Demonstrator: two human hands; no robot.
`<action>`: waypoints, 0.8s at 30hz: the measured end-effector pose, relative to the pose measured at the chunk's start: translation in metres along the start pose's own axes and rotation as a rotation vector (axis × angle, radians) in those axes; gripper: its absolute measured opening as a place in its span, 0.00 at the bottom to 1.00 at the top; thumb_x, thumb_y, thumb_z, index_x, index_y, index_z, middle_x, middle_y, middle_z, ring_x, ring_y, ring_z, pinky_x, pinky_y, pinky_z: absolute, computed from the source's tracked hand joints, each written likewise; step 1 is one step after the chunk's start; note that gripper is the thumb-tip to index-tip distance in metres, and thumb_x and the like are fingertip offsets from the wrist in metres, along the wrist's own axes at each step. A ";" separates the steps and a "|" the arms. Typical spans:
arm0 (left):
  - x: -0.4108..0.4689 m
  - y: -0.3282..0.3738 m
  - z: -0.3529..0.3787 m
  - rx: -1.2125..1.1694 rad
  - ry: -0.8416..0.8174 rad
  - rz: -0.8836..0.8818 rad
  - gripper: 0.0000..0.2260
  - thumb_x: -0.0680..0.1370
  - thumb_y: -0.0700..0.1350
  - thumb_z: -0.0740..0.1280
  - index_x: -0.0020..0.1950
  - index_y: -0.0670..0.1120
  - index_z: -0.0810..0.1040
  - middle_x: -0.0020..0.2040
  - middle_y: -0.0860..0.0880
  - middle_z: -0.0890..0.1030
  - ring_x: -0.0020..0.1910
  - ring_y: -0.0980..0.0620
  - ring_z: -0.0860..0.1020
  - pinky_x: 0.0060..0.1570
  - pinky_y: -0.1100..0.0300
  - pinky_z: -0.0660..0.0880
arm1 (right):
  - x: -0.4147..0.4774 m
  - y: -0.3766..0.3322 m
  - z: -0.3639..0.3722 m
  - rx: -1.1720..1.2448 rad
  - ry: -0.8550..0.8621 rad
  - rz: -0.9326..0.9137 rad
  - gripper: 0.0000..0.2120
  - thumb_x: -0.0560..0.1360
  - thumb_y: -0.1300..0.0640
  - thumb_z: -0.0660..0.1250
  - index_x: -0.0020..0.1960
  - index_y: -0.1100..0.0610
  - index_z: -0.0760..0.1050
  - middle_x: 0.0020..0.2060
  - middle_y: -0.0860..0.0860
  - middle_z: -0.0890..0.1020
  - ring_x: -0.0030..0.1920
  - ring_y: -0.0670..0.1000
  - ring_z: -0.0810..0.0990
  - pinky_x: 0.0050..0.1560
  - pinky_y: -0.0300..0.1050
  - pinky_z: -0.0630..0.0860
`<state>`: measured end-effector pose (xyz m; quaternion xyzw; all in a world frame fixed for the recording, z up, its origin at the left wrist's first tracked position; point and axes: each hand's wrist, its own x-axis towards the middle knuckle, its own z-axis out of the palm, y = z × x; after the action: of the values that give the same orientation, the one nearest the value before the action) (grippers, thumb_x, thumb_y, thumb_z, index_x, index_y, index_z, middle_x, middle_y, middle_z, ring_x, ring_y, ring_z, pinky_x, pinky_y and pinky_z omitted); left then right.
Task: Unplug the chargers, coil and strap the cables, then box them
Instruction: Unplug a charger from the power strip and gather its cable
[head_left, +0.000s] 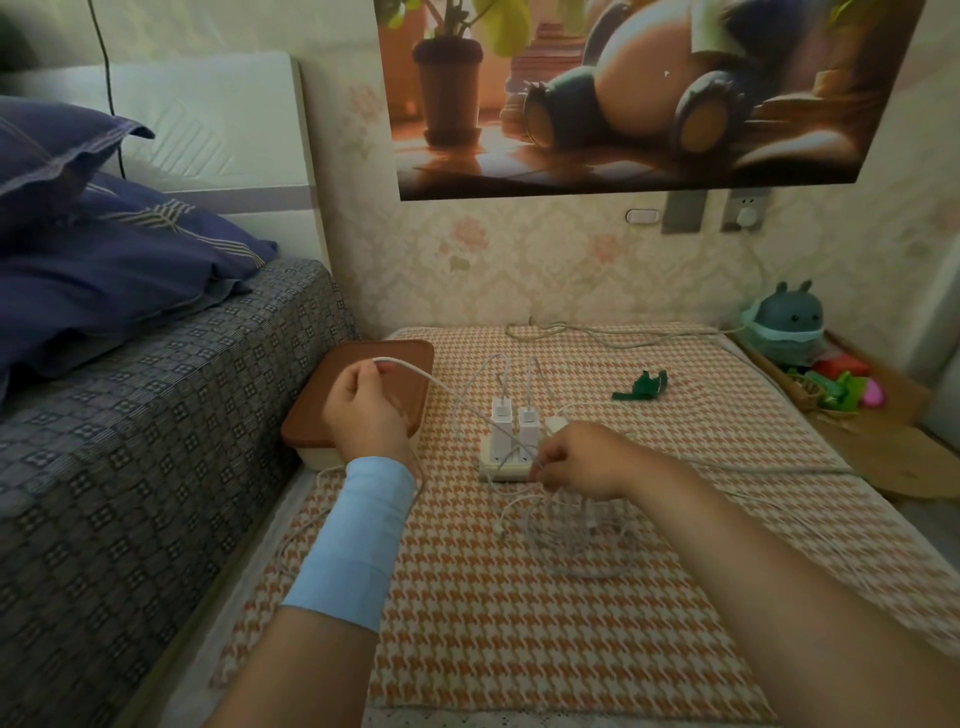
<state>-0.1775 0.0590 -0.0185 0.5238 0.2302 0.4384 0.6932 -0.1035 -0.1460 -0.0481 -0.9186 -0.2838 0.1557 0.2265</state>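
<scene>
Two white chargers (514, 431) stand plugged into a cream power strip (501, 470) on the orange-and-white checked cloth (519, 623). My left hand (363, 410) is raised over the brown-lidded box (358, 395) and pinches a white cable (447, 389) that stretches to the right. My right hand (576, 460) sits just right of the power strip, its fingers curled round a loose bundle of white cable loops (566, 530) that hangs under it. Green straps (641, 387) lie further back on the cloth.
A bed with a dark patterned cover (130, 441) borders the left. The power strip's grey cord (597, 330) runs along the wall toward an outlet (745, 210). A plush toy (787, 325) and colourful items (841, 384) sit at the right edge.
</scene>
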 end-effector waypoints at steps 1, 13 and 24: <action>0.005 -0.003 -0.004 0.137 0.050 0.042 0.12 0.82 0.43 0.60 0.43 0.45 0.80 0.35 0.46 0.76 0.34 0.51 0.73 0.36 0.56 0.71 | -0.001 0.000 -0.001 -0.049 0.057 -0.009 0.09 0.80 0.49 0.68 0.45 0.47 0.84 0.39 0.43 0.85 0.41 0.44 0.81 0.46 0.44 0.75; -0.033 -0.031 0.013 0.843 -0.961 0.598 0.20 0.80 0.36 0.61 0.70 0.51 0.75 0.67 0.51 0.76 0.68 0.52 0.69 0.77 0.52 0.55 | -0.003 -0.020 -0.003 0.070 0.285 -0.306 0.14 0.84 0.51 0.60 0.47 0.54 0.82 0.37 0.48 0.80 0.37 0.46 0.76 0.41 0.48 0.72; -0.017 -0.022 0.009 0.698 -0.671 0.583 0.12 0.72 0.48 0.76 0.36 0.49 0.74 0.37 0.56 0.73 0.36 0.61 0.71 0.37 0.69 0.65 | -0.008 0.001 -0.009 0.307 -0.003 -0.106 0.06 0.77 0.51 0.71 0.46 0.52 0.85 0.43 0.45 0.86 0.45 0.46 0.83 0.47 0.43 0.75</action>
<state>-0.1715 0.0380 -0.0378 0.8745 -0.0255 0.3192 0.3643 -0.1059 -0.1547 -0.0392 -0.8567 -0.3051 0.1865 0.3717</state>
